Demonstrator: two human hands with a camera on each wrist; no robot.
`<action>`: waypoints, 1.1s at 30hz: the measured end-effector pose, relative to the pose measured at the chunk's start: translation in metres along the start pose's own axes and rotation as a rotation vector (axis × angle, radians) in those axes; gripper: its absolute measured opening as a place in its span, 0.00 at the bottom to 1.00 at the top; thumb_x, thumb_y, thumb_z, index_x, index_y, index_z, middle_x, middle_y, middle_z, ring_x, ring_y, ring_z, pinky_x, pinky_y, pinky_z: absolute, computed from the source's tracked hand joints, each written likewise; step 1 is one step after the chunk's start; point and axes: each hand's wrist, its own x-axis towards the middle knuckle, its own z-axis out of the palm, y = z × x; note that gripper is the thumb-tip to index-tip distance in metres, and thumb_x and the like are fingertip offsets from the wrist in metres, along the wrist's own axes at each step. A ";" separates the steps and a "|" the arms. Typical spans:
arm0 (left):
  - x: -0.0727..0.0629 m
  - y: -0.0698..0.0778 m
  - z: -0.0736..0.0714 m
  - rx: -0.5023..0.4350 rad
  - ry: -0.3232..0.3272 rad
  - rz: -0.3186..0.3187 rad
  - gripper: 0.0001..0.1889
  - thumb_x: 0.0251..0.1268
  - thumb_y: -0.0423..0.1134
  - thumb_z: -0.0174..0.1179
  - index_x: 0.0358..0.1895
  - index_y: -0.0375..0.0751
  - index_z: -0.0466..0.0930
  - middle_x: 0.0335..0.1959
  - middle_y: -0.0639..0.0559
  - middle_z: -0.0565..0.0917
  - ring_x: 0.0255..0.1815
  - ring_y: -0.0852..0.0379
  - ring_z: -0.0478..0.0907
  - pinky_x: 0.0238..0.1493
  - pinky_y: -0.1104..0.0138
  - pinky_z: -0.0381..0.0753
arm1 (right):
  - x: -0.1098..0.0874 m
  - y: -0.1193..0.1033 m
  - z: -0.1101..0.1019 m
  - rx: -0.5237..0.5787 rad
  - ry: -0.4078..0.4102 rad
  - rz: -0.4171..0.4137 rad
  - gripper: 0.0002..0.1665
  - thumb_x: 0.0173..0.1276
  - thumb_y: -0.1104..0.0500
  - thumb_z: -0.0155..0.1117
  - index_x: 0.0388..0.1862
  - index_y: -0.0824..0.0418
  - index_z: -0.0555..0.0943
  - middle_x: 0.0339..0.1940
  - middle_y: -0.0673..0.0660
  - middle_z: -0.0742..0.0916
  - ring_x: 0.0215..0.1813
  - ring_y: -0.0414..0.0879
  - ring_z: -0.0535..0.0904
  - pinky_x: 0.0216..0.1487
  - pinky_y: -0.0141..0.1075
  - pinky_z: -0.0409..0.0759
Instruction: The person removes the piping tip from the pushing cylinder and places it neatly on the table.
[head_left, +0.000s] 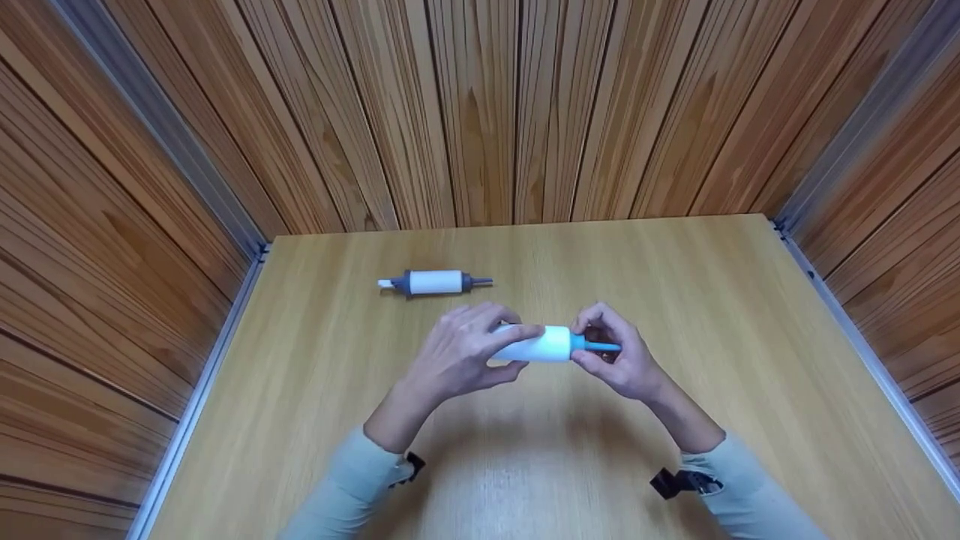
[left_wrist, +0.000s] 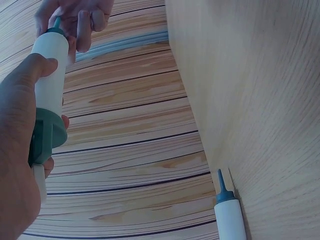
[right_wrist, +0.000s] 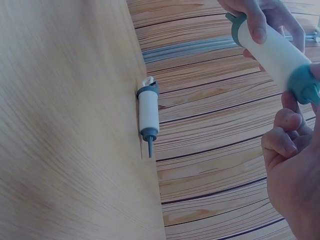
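Pale sleeves [head_left: 346,478], hand-held tube [head_left: 553,343], dark-ended tube [head_left: 436,282] beyond on table [head_left: 675,277]

From here, the head view faces forward and down over the desk [head_left: 262,390], plank wall [head_left: 480,112] at twelve o'clock. The wrist views look from closer, rolled sideways, the exact angle hard to judge: left hand [left_wrist: 17,120] at nine o'clock in one, right hand [right_wrist: 295,180] at four in the other. All three share the held tube [left_wrist: 50,92] and lying tube [right_wrist: 148,111].

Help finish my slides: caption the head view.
Left hand grips a nozzled tube, right hand at its nozzle; another tube lies beyond.
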 end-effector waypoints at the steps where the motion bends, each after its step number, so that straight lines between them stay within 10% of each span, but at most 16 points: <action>1: 0.000 0.000 0.000 -0.002 0.000 -0.002 0.25 0.63 0.51 0.85 0.63 0.60 0.89 0.50 0.52 0.92 0.43 0.54 0.91 0.44 0.64 0.93 | 0.000 0.000 0.000 -0.003 0.000 0.003 0.19 0.67 0.79 0.65 0.54 0.75 0.73 0.47 0.53 0.83 0.43 0.37 0.83 0.46 0.28 0.89; 11: 0.000 0.000 -0.001 -0.014 0.000 -0.006 0.24 0.65 0.50 0.84 0.63 0.60 0.90 0.50 0.52 0.92 0.45 0.53 0.91 0.45 0.63 0.93 | 0.002 -0.002 0.002 0.039 -0.018 0.028 0.17 0.67 0.81 0.51 0.54 0.77 0.71 0.40 0.50 0.81 0.31 0.39 0.73 0.33 0.26 0.76; 24: 0.000 0.001 0.000 0.001 -0.001 -0.009 0.25 0.64 0.51 0.84 0.64 0.61 0.89 0.50 0.52 0.92 0.45 0.53 0.92 0.45 0.63 0.93 | -0.002 0.000 -0.001 -0.057 0.008 0.020 0.20 0.64 0.79 0.63 0.55 0.74 0.74 0.46 0.53 0.84 0.46 0.38 0.83 0.48 0.30 0.88; 33: 0.001 0.001 0.000 -0.003 0.003 -0.001 0.24 0.64 0.51 0.84 0.62 0.60 0.90 0.49 0.52 0.92 0.43 0.54 0.91 0.44 0.63 0.93 | 0.001 -0.002 0.001 0.021 0.000 0.029 0.16 0.69 0.82 0.53 0.54 0.75 0.73 0.41 0.48 0.83 0.34 0.37 0.77 0.34 0.26 0.80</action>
